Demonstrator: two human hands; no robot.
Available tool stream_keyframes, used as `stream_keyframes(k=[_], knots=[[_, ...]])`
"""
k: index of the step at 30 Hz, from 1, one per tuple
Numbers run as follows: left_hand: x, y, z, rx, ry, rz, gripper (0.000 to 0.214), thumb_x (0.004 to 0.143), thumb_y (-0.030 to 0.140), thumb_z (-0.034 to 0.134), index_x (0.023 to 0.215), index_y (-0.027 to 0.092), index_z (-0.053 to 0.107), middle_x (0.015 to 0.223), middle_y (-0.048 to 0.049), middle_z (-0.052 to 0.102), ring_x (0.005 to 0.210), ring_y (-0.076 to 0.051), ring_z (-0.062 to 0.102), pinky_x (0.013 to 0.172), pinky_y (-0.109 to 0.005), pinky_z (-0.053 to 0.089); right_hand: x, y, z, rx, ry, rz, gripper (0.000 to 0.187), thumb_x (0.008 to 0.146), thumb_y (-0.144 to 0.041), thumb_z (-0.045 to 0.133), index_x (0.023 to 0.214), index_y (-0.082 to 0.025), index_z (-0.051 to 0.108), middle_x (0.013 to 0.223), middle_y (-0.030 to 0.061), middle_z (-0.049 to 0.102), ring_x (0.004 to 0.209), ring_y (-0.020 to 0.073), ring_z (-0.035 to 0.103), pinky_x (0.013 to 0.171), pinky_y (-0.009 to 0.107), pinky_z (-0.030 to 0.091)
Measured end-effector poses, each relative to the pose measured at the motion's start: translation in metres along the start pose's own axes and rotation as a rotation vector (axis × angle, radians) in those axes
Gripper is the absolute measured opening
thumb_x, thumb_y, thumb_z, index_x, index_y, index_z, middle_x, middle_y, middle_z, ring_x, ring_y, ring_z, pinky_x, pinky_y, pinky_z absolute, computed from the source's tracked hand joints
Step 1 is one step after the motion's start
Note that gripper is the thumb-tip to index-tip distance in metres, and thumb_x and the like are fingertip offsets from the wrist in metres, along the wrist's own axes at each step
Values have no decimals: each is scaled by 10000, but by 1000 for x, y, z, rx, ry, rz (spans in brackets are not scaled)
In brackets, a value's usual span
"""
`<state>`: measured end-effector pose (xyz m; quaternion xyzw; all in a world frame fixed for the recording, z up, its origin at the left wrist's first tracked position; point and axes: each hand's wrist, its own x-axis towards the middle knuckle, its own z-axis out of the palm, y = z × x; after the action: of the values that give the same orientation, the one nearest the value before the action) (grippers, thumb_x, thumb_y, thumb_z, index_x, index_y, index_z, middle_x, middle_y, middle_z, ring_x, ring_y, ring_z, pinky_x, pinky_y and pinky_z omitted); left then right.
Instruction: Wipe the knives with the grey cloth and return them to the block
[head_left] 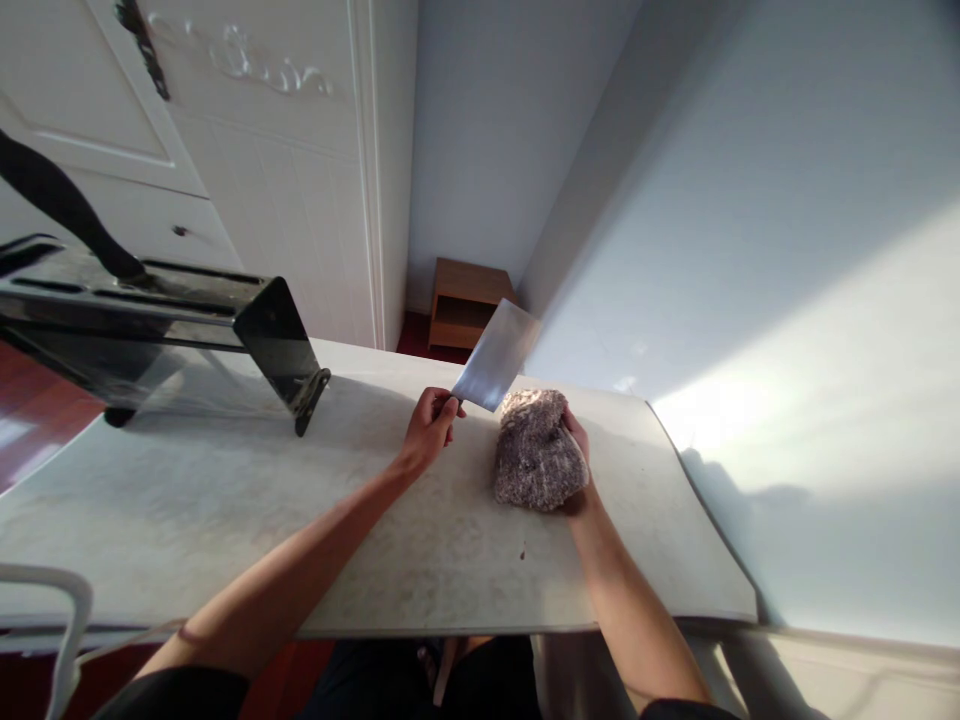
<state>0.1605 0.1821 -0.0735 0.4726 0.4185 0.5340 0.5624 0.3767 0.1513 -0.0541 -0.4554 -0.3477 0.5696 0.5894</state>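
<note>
The left hand (437, 418) is closed around the short dark handle of a cleaver (495, 358), thumb along the top. The broad blade slants up and away, overlapping the desk's far edge in view. It looks stiff, thin and fairly heavy toward the blade, probably slick on its flat; the handle is the safe hold.

The right hand (576, 428) grips a fuzzy grey-brown cloth (536, 460), its fingers partly hidden. The cloth should be light, soft and easy to bunch from any side. Its top sits just beside the blade's lower corner; whether they touch, I cannot tell.

Farther out, the desk (420, 570) offers room between the left forearm and the black knife rack (276, 345); the wall (787, 330) limits the right side.
</note>
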Motion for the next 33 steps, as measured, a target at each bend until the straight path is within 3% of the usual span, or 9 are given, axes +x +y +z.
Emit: stream_keyframes(k=[5, 10, 14, 16, 19, 22, 25, 33], knots=[[-2, -4, 3, 10, -17, 30, 302, 825, 453, 557, 925, 198, 431, 800, 21, 602, 428, -41, 450, 395, -193, 361, -1, -12, -11, 163, 77, -72, 471, 781, -656, 554, 989, -255, 689, 912, 38, 731, 854, 250, 679, 776, 422, 532], [-8, -2, 4, -21, -29, 24, 333, 866, 526, 511, 936, 206, 450, 830, 5, 605, 464, -56, 455, 416, -205, 358, -6, -20, -2, 187, 127, -110, 502, 823, -658, 506, 1052, -240, 662, 936, 52, 722, 857, 247, 674, 732, 399, 526], [-17, 2, 7, -23, -49, 30, 390, 918, 581, 369, 937, 206, 472, 853, -12, 605, 505, -74, 466, 450, -220, 371, -13, -10, 11, 34, 355, -410, 232, 836, -476, 617, 954, -282, 665, 882, -16, 707, 790, 180, 645, 696, 304, 495], [-20, 2, 8, 4, -66, 37, 384, 926, 568, 351, 946, 207, 479, 854, -14, 606, 526, -83, 474, 477, -228, 385, -18, -3, 17, -168, 384, -538, 154, 841, -412, 635, 825, -264, 675, 789, -26, 685, 726, 158, 616, 678, 276, 475], [-24, -1, 10, 135, -78, 47, 315, 894, 505, 461, 1011, 213, 483, 887, -16, 624, 595, -109, 524, 546, -246, 428, -24, 6, 29, -458, 260, -646, 109, 839, -329, 654, 872, -244, 716, 849, 7, 709, 798, 184, 640, 758, 300, 493], [-25, -6, 10, 328, -83, 135, 298, 868, 402, 530, 1090, 211, 471, 975, -41, 645, 822, -164, 612, 730, -295, 483, -24, 11, 39, -674, -24, -772, 302, 839, -241, 645, 1139, -239, 685, 1129, 58, 698, 1062, 245, 628, 954, 395, 471], [-25, -8, 9, 466, -83, 181, 272, 883, 332, 499, 1118, 202, 459, 1024, -74, 658, 953, -200, 629, 848, -340, 478, -20, 14, 45, -829, -210, -909, 406, 859, -153, 586, 1252, -251, 624, 1208, 72, 672, 1144, 242, 597, 1016, 444, 444], [-26, -2, 6, 697, -84, 207, 280, 889, 263, 472, 1164, 208, 466, 1101, -104, 677, 999, -252, 652, 862, -373, 485, -19, 15, 47, -894, -285, -968, 462, 861, -83, 534, 1280, -266, 605, 1161, 72, 695, 1087, 222, 629, 942, 428, 504]])
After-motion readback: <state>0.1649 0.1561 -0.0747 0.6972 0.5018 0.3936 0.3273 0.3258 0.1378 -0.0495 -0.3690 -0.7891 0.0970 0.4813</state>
